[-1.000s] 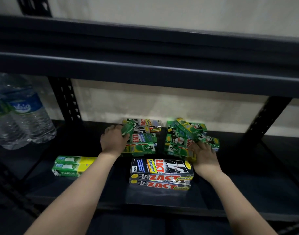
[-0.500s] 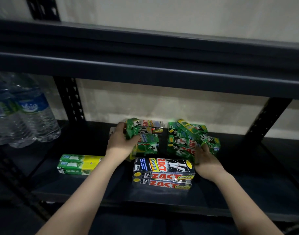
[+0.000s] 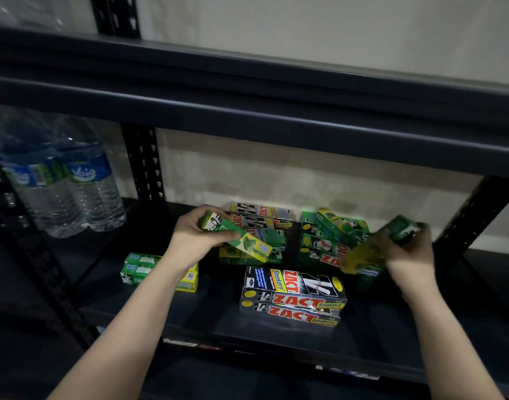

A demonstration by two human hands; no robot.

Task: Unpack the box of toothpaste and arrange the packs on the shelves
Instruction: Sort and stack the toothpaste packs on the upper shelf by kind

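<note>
My left hand (image 3: 194,241) grips a green and yellow toothpaste pack (image 3: 241,241) lifted off the left pile (image 3: 259,223) of mixed packs. My right hand (image 3: 403,252) holds another green and yellow pack (image 3: 383,241), blurred, raised beside the right pile (image 3: 325,241) of green packs. In front lies a stack of black Zact packs (image 3: 293,295). Two green Darlie packs (image 3: 143,268) lie at the left on the dark shelf (image 3: 276,333).
Two large water bottles (image 3: 71,189) stand on the shelf at the far left. A dark upper shelf beam (image 3: 247,111) overhangs the packs. Black uprights (image 3: 143,163) stand behind left and at the right (image 3: 475,215). A pale wall is behind.
Both hands have lifted a green pack off its pile: the left one up and toward me, the right one up and to the right.
</note>
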